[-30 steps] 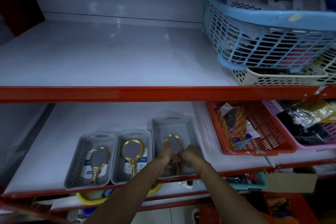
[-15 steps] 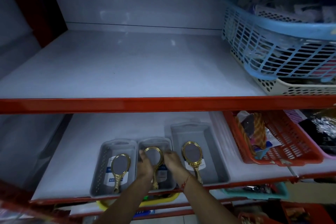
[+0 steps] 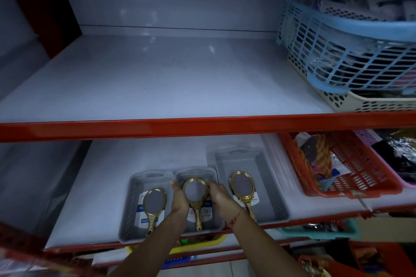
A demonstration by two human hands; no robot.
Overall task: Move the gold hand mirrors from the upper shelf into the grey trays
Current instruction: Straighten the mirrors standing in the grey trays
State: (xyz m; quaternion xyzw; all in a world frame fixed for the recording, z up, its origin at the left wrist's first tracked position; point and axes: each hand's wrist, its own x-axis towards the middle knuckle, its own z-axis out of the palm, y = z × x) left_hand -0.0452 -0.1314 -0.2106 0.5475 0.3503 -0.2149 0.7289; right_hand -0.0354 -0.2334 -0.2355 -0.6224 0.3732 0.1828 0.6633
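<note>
Gold hand mirrors, three in number, are recorded on the lower shelf (image 3: 108,186), one in each of three grey trays set side by side. The left mirror (image 3: 154,206) lies face up in the left tray (image 3: 135,189), handle toward the shelf edge, over a white label on which only the reversed letters "ORR" can be made out. The middle mirror (image 3: 195,193) lies in the middle tray (image 3: 193,171) over a further label whose print is too small to be read. The right mirror (image 3: 242,189) lies in the right tray (image 3: 265,164), which is set further back than the others.

The left hand (image 3: 179,198) is curled against the left edge of the middle mirror's frame; the right hand (image 3: 219,193) is cupped against its right edge. Whether either hand actually grips the frame cannot be told. A thread band is noted on the right wrist.

The upper shelf (image 3: 157,78) bears a blue basket (image 3: 337,51) stacked on a cream basket (image 3: 371,102) at the right. A red basket (image 3: 351,171) stands right of the trays.
</note>
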